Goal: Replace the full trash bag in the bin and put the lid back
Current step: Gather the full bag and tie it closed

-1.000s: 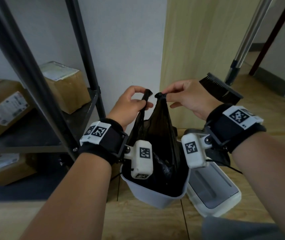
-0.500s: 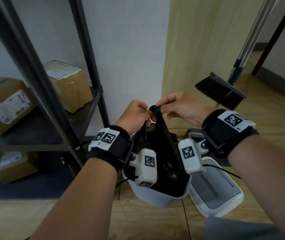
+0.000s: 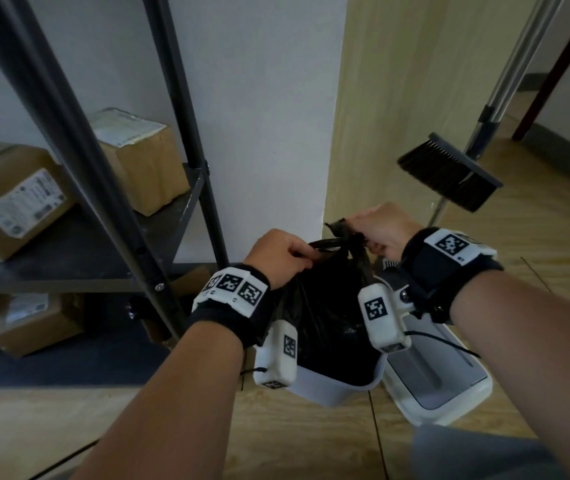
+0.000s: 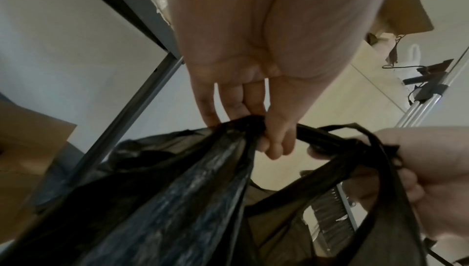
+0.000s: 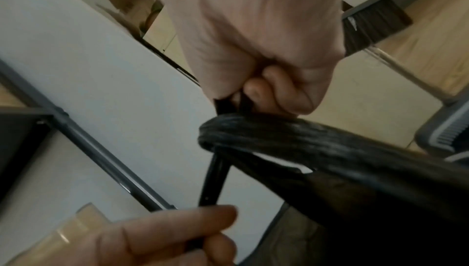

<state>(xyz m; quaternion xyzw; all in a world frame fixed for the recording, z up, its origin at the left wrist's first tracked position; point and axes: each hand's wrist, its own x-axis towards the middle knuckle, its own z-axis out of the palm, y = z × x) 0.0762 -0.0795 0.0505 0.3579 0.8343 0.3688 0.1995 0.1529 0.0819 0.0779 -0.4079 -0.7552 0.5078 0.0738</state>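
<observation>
Though bag (image 3: 328,306) gripped, bin (image 3: 332,386) btm hidden

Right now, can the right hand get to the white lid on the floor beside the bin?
Probably not yet. The right hand grips a handle of the black trash bag, as does the left hand. The lid lies open to reach right of the bin, below that wrist, once the hand lets go.

- No legible words, brands or numbers anywhere.
- White shipping label (image 3: 25,204) on the cardboard box (image 3: 10,199) at left of frame: print too small to read.
- Black-and-white square code markers (image 3: 235,287) on the wrist bands (image 3: 449,258) at lower centre: patterns only, no letters.
</observation>
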